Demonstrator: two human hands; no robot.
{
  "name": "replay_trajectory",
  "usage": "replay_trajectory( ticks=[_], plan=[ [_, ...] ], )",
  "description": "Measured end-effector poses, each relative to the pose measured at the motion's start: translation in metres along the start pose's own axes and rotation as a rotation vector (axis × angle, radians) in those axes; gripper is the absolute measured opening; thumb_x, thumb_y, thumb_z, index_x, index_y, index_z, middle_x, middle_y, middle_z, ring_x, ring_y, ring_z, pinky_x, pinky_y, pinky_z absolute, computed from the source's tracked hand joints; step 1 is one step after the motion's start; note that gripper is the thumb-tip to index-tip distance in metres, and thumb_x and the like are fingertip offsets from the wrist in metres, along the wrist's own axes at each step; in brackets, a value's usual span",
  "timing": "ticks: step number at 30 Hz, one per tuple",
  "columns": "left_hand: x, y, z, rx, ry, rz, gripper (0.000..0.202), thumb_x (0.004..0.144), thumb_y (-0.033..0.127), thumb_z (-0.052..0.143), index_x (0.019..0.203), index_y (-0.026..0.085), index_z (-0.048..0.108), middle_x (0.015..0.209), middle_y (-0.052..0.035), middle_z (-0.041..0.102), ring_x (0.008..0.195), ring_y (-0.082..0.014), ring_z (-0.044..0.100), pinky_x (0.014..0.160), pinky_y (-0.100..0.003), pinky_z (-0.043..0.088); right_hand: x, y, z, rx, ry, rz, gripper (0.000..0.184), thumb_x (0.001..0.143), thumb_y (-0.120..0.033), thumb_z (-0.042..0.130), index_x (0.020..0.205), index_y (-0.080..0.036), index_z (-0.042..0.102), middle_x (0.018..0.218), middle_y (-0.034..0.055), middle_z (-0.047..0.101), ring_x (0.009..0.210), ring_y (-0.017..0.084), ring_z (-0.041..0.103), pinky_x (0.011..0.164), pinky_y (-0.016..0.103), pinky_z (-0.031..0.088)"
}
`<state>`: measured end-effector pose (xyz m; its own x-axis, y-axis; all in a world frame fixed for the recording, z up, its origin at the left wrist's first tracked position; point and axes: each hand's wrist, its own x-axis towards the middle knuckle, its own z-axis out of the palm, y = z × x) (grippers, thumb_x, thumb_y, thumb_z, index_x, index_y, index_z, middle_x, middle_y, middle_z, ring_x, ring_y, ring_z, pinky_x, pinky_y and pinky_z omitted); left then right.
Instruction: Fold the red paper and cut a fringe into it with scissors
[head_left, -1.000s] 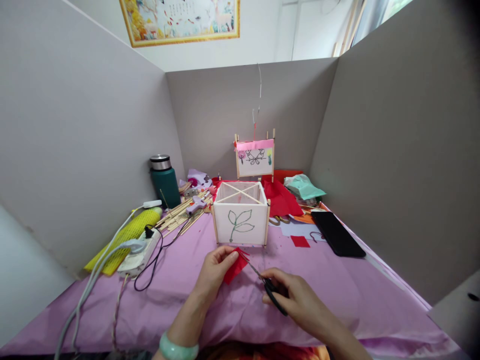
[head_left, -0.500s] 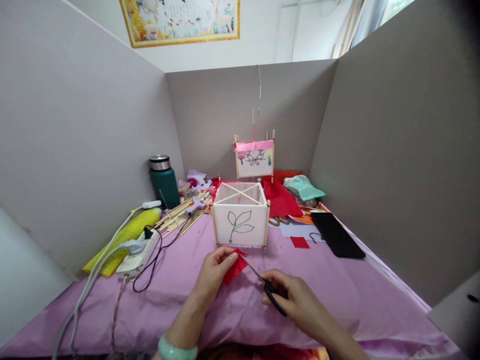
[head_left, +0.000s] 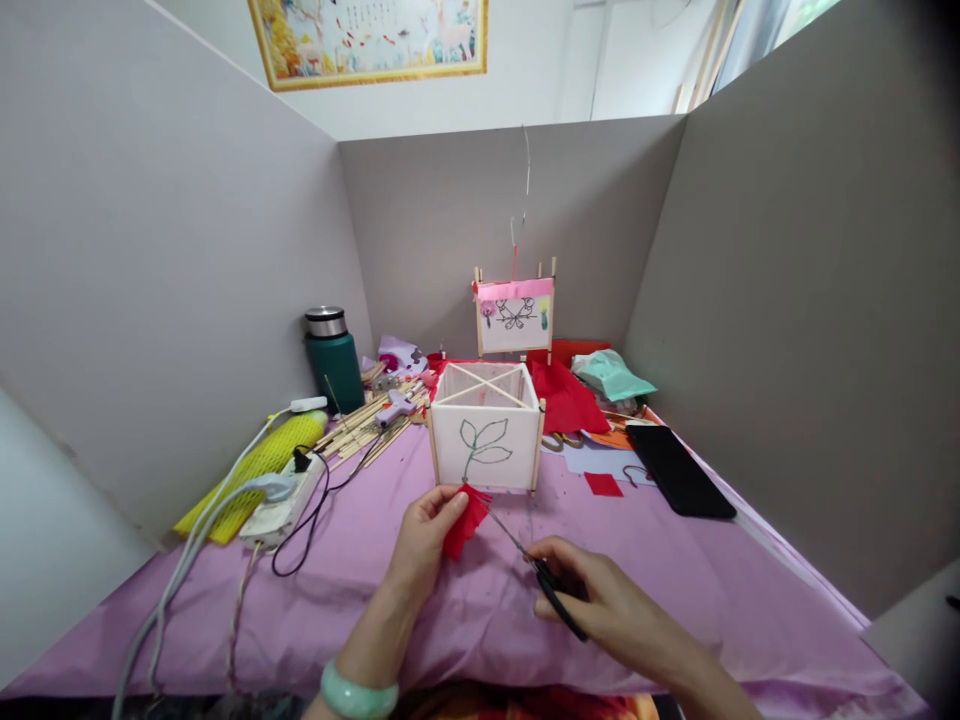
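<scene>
Between the thumb and fingers of my left hand (head_left: pixel 427 535) is a small piece of red cloth or paper (head_left: pixel 465 525), with narrow cut strips along its right edge. My right hand (head_left: pixel 589 592) grips black-handled scissors (head_left: pixel 555 595); their blades point up and left, the tips at the strips' edge. Just beyond both hands stands a white box-shaped lantern (head_left: pixel 484 445) with a green leaf drawing and wooden sticks crossed over its top. A separate red square (head_left: pixel 603 485) lies on the purple cloth to the right.
A black phone (head_left: pixel 679 470) lies at the right. Behind stands a smaller decorated lantern (head_left: pixel 516 318) beside red cloth (head_left: pixel 562 395). To the left are a green bottle (head_left: pixel 334 360), wooden sticks (head_left: pixel 360 425), a glue gun (head_left: pixel 395 408) and a power strip (head_left: pixel 281 505) with cables.
More strips show along the red piece's edge, and it is turned slightly in my left hand. The scissors have shifted slightly right and down. The whole view has shifted a little.
</scene>
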<state>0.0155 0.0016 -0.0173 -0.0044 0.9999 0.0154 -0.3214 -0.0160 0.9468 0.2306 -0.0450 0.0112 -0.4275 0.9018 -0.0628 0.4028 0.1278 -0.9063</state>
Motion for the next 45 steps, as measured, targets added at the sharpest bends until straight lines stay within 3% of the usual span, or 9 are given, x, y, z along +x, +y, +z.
replay_trajectory(
  ticks=[45],
  plan=[
    [-0.0001,-0.0033,-0.0008,0.047,-0.063,-0.018,0.026,0.075,0.037,0.070,0.081,0.013,0.063,0.064,0.0006,0.064,0.050,-0.0055,0.050,0.047,-0.015,0.034,0.0038,0.0076,0.0053,-0.157,0.089,-0.025,0.021,0.076,-0.030,0.065,0.094,-0.021,0.062,0.066,-0.0053,0.052,0.060,0.012,0.046,0.056,0.021,0.032]
  ],
)
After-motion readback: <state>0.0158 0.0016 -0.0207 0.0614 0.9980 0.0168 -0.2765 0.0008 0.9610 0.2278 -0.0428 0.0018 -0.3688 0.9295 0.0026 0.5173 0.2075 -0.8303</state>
